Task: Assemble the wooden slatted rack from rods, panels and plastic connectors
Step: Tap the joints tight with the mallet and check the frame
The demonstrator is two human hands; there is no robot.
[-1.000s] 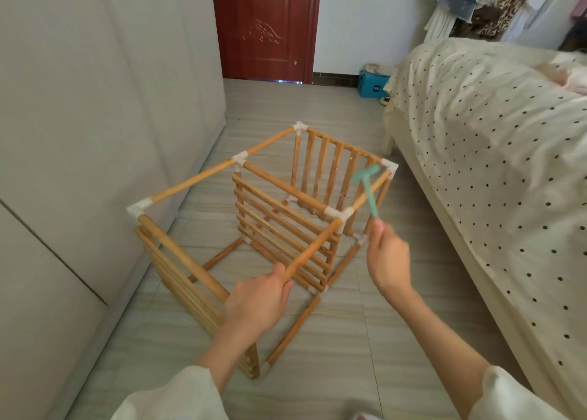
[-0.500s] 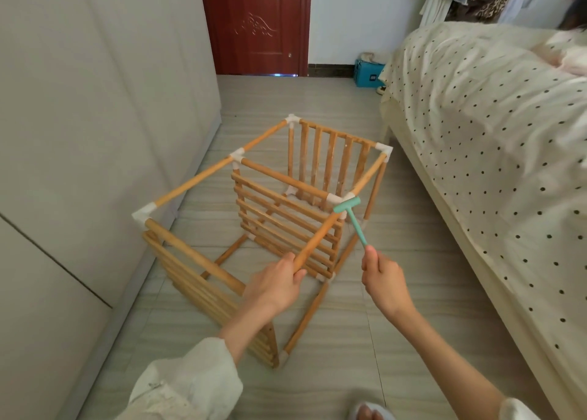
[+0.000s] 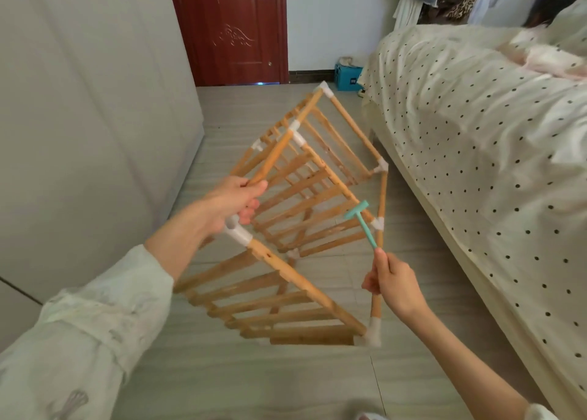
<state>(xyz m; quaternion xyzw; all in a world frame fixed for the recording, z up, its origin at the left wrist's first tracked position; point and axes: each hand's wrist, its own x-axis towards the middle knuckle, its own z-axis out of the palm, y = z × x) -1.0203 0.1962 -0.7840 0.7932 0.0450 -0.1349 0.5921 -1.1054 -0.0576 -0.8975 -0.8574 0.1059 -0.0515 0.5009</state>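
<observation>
The wooden slatted rack (image 3: 305, 203) is tipped up off the floor at a steep slant, its slat panels and rods joined by white plastic connectors (image 3: 239, 233). My left hand (image 3: 236, 202) grips one rod of the rack near a white connector. My right hand (image 3: 392, 281) holds the handle of a small teal plastic hammer (image 3: 360, 221), whose head hovers beside a slat panel near another white connector (image 3: 377, 223). One lower corner connector (image 3: 371, 335) rests close to the floor.
A bed (image 3: 476, 140) with a dotted cream cover runs along the right. A pale wardrobe wall (image 3: 79, 117) stands at the left. A dark red door (image 3: 232, 28) and a blue box (image 3: 347, 76) are at the far end of the tiled floor.
The rack, which stood upright as an open frame, has been tilted over by my left hand. The hammer came down from its raised position and now sits lower, beside a panel.
</observation>
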